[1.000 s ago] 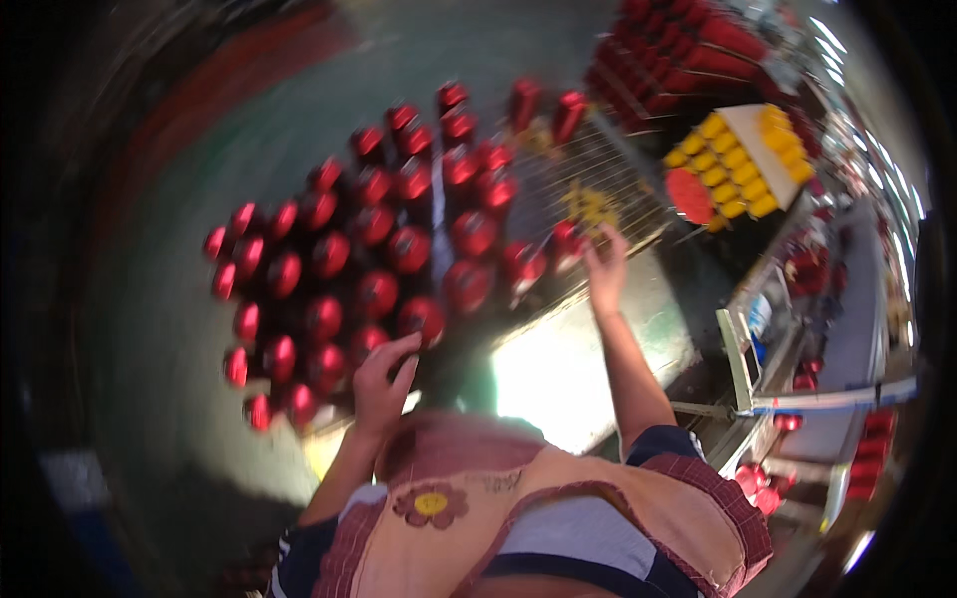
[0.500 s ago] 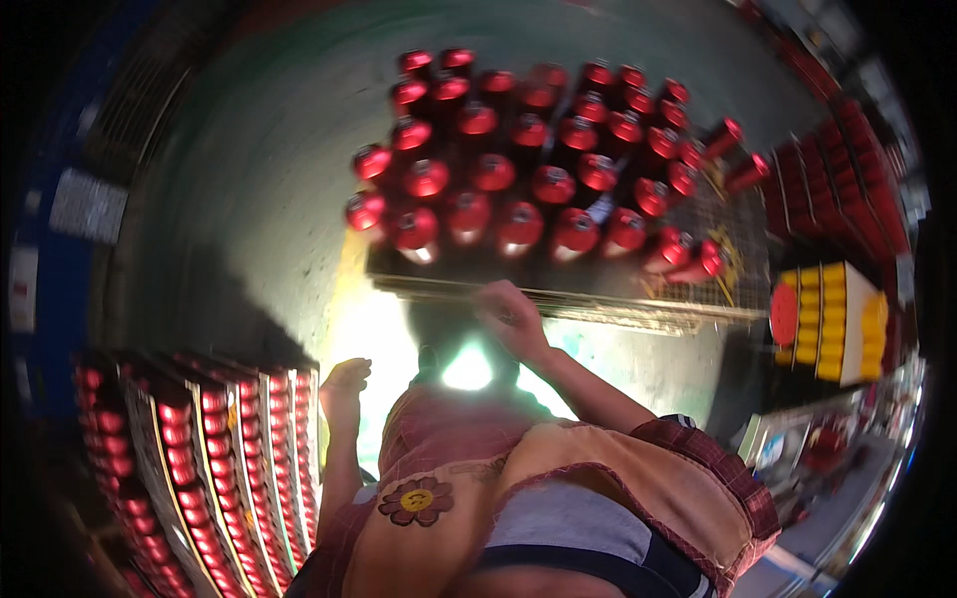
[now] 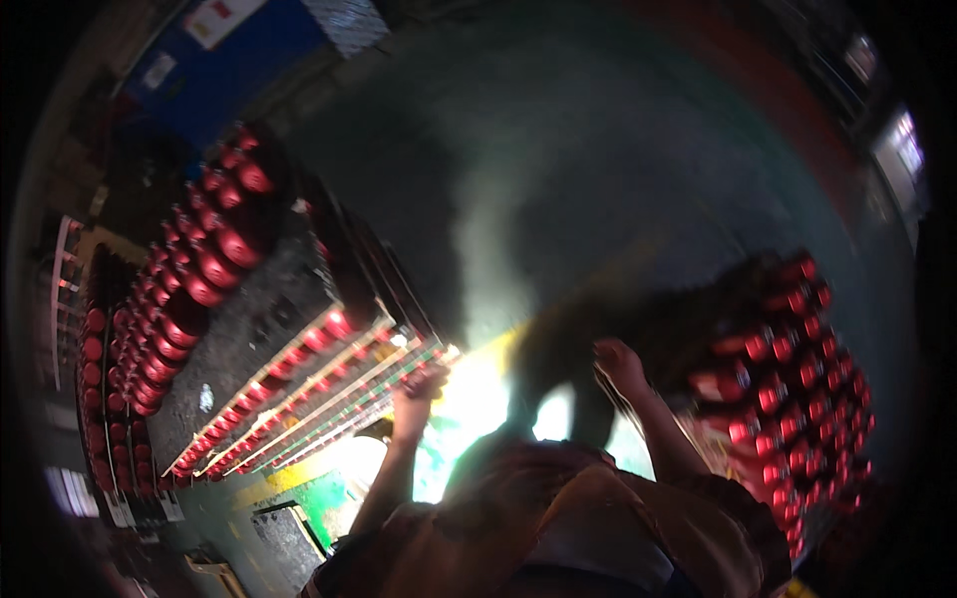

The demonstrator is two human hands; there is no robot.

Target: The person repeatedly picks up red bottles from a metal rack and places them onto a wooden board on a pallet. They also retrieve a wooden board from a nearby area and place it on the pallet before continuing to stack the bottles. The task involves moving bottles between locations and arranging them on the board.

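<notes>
My left hand [image 3: 423, 385] is by the near corner of a stack of boards [image 3: 349, 371] with rows of shiny red metal cylinders between the layers. Whether it touches the stack cannot be made out, and its fingers are blurred. My right hand [image 3: 622, 369] is beside the boards under another group of red cylinders [image 3: 788, 399] at the right. Its fingers look bent, but blur and shadow hide their exact pose. No object shows clearly in either hand.
More red cylinders [image 3: 204, 264] stand in rows at the left, on and behind the stack's dark top [image 3: 244, 369]. Beyond them is a blue surface [image 3: 234, 60]. Grey floor [image 3: 498, 209] stretches ahead, and bright light glares near my legs. A dark flat panel [image 3: 286, 543] lies at the lower left.
My view has turned left: the cylinder group that was ahead is now at the right, and the left stack is nearer the middle. My left hand now appears by that stack's corner.
</notes>
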